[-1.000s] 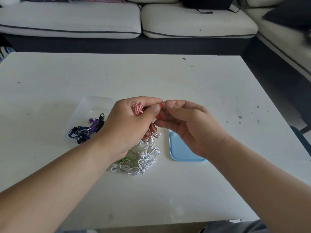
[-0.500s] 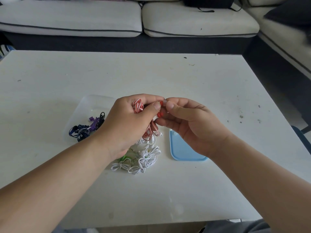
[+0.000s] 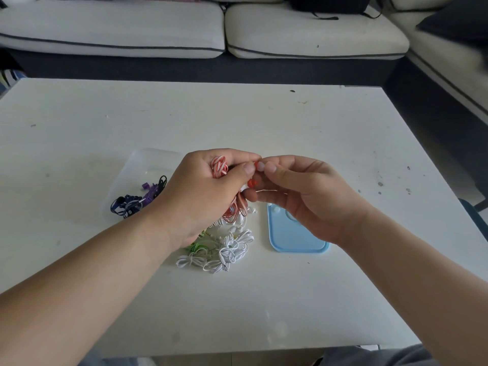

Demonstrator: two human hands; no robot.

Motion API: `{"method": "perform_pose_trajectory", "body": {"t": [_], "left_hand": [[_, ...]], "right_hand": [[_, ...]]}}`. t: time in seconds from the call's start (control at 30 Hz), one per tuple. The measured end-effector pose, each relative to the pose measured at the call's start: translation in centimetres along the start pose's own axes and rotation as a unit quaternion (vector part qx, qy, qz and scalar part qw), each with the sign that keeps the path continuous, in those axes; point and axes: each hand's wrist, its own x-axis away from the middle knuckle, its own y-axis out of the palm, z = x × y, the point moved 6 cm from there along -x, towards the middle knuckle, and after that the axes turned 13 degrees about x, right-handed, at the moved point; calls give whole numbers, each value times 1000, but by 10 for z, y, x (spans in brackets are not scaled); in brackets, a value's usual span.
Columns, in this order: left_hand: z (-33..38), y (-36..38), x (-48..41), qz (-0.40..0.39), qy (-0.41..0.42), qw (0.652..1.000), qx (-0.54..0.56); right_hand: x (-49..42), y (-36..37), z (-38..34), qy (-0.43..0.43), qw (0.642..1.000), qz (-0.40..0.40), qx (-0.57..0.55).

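Centre of frame: your left hand is clamped round the coiled red-and-white striped earphone cable. Your right hand pinches a small red earbud at its fingertips. The hands touch, raised above the white table.

Risks:
- Slack loops of the striped cable hang below your left hand, onto the heap of white earphone cables. Pull upward and they probably snag and drag the heap.
- The coil is held only by finger pressure. Ease your grip and it likely springs open.
- A hard tug with the right pinch could strain the thin wire at the bud.

Counts:
- Striped cable: one. Red buds in view: two, the second just below the first.
- White cables: several bundles, tangled; exact number cannot be told.
- Green cable: one, partly hidden under your left wrist.
- Clear plastic box, centre left: one, holding a dark blue, purple and black tangle, not countable.
- Light blue flat plastic lid, below your right hand: one.
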Motion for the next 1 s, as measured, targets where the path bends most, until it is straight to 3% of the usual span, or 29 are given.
{"method": "perform_pose_trajectory", "body": {"t": [0.17,0.4,0.57,0.77,1.0], "left_hand": [[0,1,1,8,6,1000,-7],[0,0,1,30,3,1000,-1],[2,0,2,41,-11,999,29],[3,-4,2,67,-5,998,20],[2,-4,1,80,-4,996,26]], "right_hand": [[2,-1,-2,-44,996,53,52],[0,-4,0,-28,996,73,31],[5,-11,-4,-10,987,140,75],[12,5,-3,-19,969,119,214],[12,1,-4,-20,971,125,201]]}}
